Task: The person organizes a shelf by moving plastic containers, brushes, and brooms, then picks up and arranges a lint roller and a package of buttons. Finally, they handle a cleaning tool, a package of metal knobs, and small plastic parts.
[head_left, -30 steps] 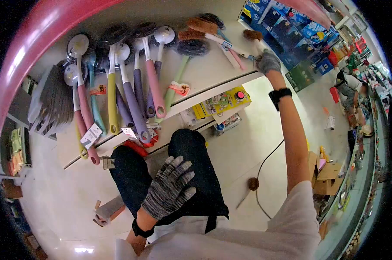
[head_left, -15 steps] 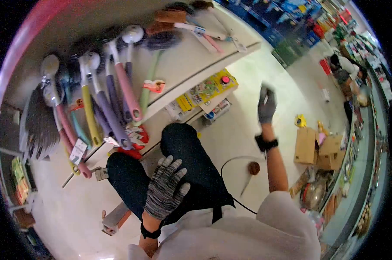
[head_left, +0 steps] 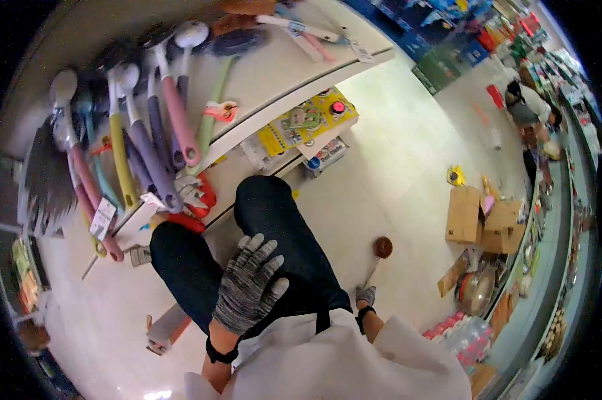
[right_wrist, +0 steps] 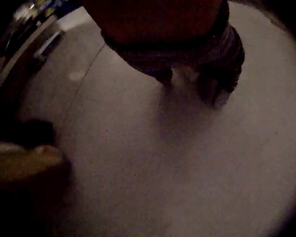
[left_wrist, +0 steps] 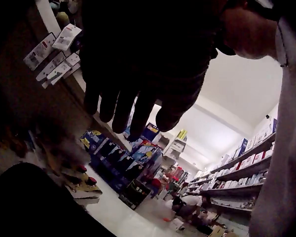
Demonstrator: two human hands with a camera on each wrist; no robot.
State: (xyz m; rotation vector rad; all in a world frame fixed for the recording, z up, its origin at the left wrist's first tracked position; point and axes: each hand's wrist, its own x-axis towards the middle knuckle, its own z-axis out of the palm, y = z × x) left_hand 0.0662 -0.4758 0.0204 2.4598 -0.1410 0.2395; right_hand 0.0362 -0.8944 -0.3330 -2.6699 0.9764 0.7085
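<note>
A brush (head_left: 383, 247) with a round brown head and a thin pale handle lies on the floor, right of my legs. At its handle end is my gloved right hand (head_left: 365, 296), fingers curled down round the handle. In the right wrist view that hand is dark, low over the pale floor, and the brush head is out of sight. My left hand (head_left: 245, 287), in a grey striped glove, rests on my dark trousers (head_left: 274, 230) with fingers spread and holds nothing. The left wrist view shows it as a dark outline.
A shelf (head_left: 281, 100) ahead bears several long-handled brushes (head_left: 154, 143) in pink, purple, yellow and green. Yellow packs (head_left: 314, 127) fill the level below. Cardboard boxes (head_left: 465, 213) and pink-capped bottles (head_left: 467, 337) stand to the right. Another person (head_left: 531, 110) is far off at right.
My right hand has come down from the shelf's right end to the brush on the floor. My left hand stays on my lap. The head view has swung right and down.
</note>
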